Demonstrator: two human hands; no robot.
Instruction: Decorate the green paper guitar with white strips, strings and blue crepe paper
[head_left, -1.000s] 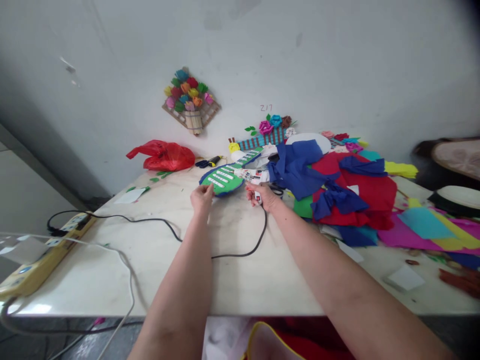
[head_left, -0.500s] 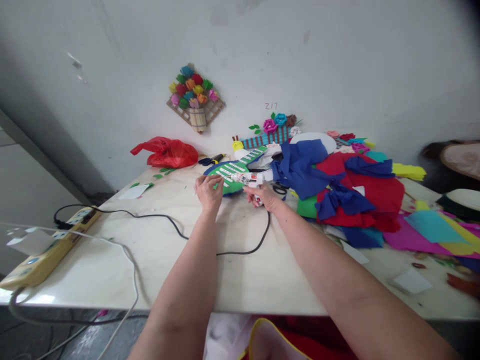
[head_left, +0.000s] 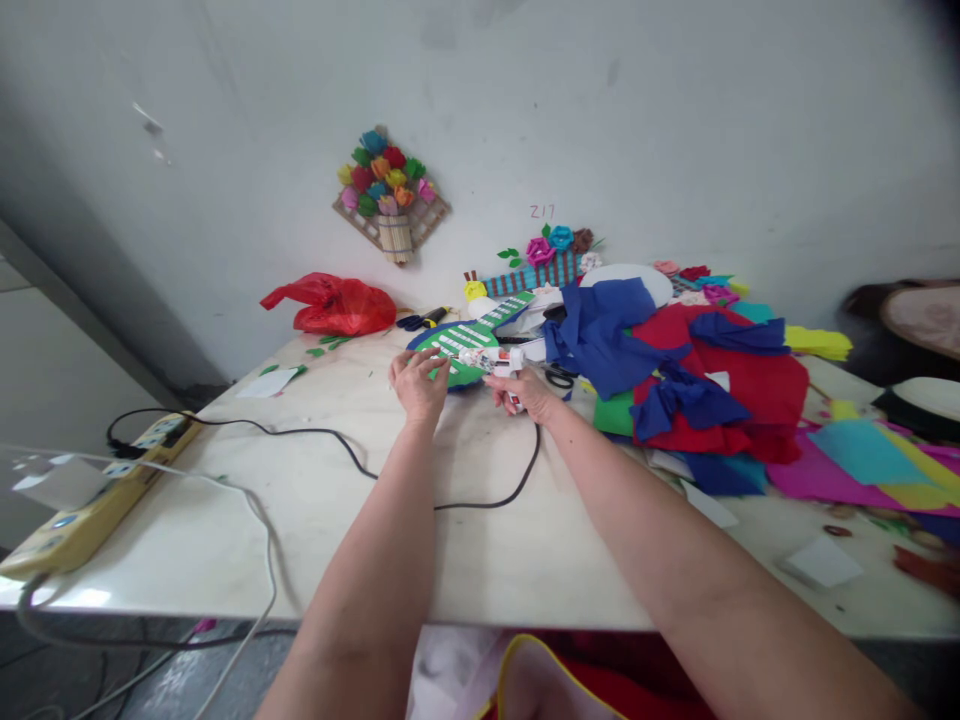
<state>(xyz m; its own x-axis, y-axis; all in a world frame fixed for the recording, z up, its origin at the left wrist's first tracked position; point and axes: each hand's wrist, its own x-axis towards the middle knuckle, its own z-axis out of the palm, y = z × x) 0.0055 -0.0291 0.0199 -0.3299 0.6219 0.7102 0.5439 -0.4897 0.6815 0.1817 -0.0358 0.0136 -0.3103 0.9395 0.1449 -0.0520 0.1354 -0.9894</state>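
Note:
My right hand [head_left: 525,390] is wrapped round the handle of a white hot glue gun [head_left: 504,360], whose nozzle points left. Just left of the nozzle, my left hand [head_left: 418,384] is closed, fingertips pinched together; what they hold, if anything, is too small to make out. Behind and partly under both hands lies a green shape [head_left: 466,374] with a blue edge and rows of white strips, its narrow end reaching up to the right. The glue gun's black cord [head_left: 517,494] hangs from the handle and curves left across the table.
A yellow power strip [head_left: 142,468] and a white cable [head_left: 259,510] lie at left. Behind are a red plastic bag [head_left: 349,305] and a yellow-and-black tool [head_left: 435,317]. Black scissors [head_left: 560,377] sit beside blue crepe paper [head_left: 607,335] and red paper [head_left: 765,385] at right.
The glue gun's nozzle has shifted very slightly, staying close to my left fingertips. Both hands keep nearly the same place and hold.

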